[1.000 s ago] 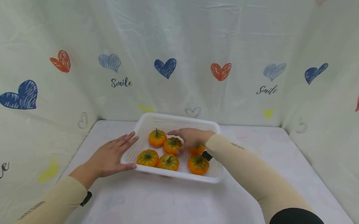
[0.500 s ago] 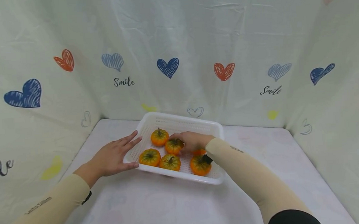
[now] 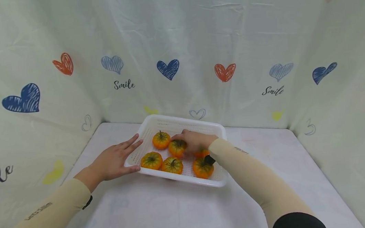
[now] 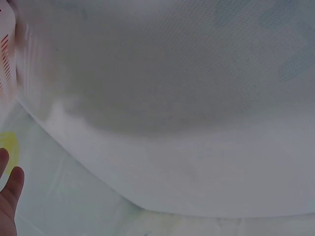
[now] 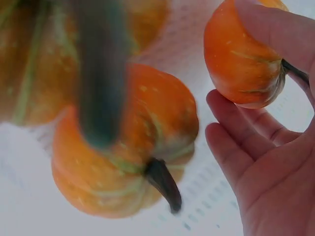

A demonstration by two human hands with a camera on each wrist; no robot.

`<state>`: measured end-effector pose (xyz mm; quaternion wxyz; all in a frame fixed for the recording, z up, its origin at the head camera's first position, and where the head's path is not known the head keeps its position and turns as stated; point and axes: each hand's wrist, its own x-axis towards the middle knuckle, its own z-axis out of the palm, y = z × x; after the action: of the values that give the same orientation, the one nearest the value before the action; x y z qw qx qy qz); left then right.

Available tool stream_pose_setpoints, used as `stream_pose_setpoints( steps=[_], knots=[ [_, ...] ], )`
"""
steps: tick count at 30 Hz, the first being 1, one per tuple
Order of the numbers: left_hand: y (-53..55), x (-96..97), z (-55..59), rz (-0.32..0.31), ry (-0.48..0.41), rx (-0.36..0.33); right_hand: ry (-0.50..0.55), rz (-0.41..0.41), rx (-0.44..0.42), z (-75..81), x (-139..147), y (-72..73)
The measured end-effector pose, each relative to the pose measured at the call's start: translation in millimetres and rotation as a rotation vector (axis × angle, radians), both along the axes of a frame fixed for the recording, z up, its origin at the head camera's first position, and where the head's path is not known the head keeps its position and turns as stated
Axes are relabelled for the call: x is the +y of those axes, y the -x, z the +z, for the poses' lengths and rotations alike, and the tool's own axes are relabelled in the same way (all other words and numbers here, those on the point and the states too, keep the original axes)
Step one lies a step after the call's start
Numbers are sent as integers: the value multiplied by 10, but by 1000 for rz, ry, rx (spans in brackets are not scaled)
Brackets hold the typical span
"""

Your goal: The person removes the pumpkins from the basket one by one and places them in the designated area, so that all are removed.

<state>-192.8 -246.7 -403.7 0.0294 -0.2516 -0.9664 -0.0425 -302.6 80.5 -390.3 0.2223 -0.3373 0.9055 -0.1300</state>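
A white perforated plastic basket (image 3: 186,179) holds several small orange-and-green pumpkins. My right hand (image 3: 196,141) reaches into it and grips the middle pumpkin (image 3: 176,148). In the right wrist view, thumb and fingers curl around this pumpkin (image 5: 243,61), whose dark stem points toward the palm. My left hand (image 3: 118,160) is spread at the basket's left end, fingertips at the rim; only its fingertips (image 4: 14,182) show in the left wrist view. Around the gripped pumpkin sit a back-left pumpkin (image 3: 161,140), a front-left pumpkin (image 3: 151,160) and a front-middle pumpkin (image 3: 172,165).
Under my right wrist lie a front-right pumpkin (image 3: 202,168) and another pumpkin (image 3: 200,154), partly hidden by the hand. The basket stands toward the back of a white-covered table (image 3: 163,211). A pale curtain (image 3: 194,99) printed with hearts encloses the table's back and sides.
The right hand's fingers, stretched out over the middle pumpkin a second ago, have lowered and closed around it. The left hand keeps its place at the basket's end.
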Motion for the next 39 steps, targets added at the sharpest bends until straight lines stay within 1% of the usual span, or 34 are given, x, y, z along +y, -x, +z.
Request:
stream_pose_setpoints(
  steps=[2,5,9,13,16,17,18,20,22,23,24,26,28,30,32,34,36,39],
  knots=[
    [-2,-1,-2,-2,0,1,21,-5,2,44,16,8],
    [-2,-4,-6,-3,-5,1,71,-24,-25,119,52,5],
    [4,-3,-11,-6,-11,4,157,-44,-43,243,143,-21],
    [10,-3,-25,-2,-8,1,261,-28,-6,382,288,-33],
    [10,4,-26,1,-7,0,351,-46,13,515,465,-45],
    [10,5,-25,1,-7,0,383,-53,17,593,530,-80],
    [8,6,-23,2,-7,-1,413,-70,26,629,617,-80],
    [7,4,-20,0,-6,0,483,-106,42,681,811,-74],
    [6,-3,-19,1,-2,1,539,-159,71,696,1029,-58],
    [6,-7,-19,1,-1,2,556,-199,87,692,1146,-52],
    [7,-8,-22,2,0,2,568,-247,108,643,1279,-14],
    [12,-2,-19,1,4,4,571,-351,145,594,1527,-9],
    [17,3,-18,-3,5,3,557,-457,155,499,1763,2],
    [21,6,-14,-6,8,2,520,-555,149,352,1968,18],
    [22,6,-11,-10,9,2,468,-631,124,160,2124,38],
    [19,2,-7,-10,12,3,407,-672,94,-47,2222,57],
    [11,-2,-1,-9,10,3,351,-685,79,-243,2271,75],
    [1,1,1,-7,7,0,331,-685,53,-459,2283,90]
  ],
)
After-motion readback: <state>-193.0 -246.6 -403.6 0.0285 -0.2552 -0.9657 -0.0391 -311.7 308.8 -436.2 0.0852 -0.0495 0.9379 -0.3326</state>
